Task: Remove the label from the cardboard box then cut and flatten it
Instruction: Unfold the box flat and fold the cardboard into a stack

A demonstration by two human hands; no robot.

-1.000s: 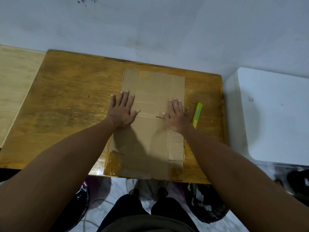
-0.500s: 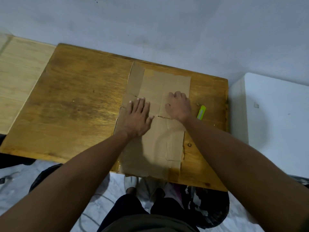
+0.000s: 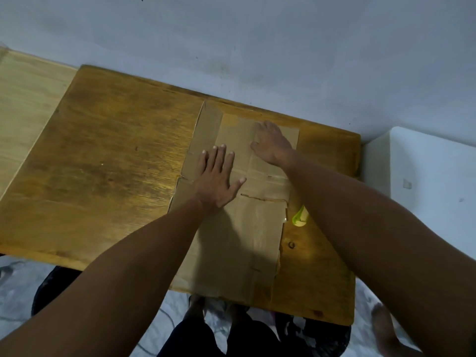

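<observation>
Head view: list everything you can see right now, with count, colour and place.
cardboard box: one, brown, cut open and lying flat on the table's right half, near edge overhanging.
utility knife: one, yellow-green, on the table beside the cardboard's right edge, partly hidden by the right forearm.
table: one, varnished brown wood, against the wall.
second surface: one, pale wood, far left.
white unit: one, right of the table.
left hand: one, flat on the cardboard's middle.
right hand: one, pressing the cardboard's far part.
</observation>
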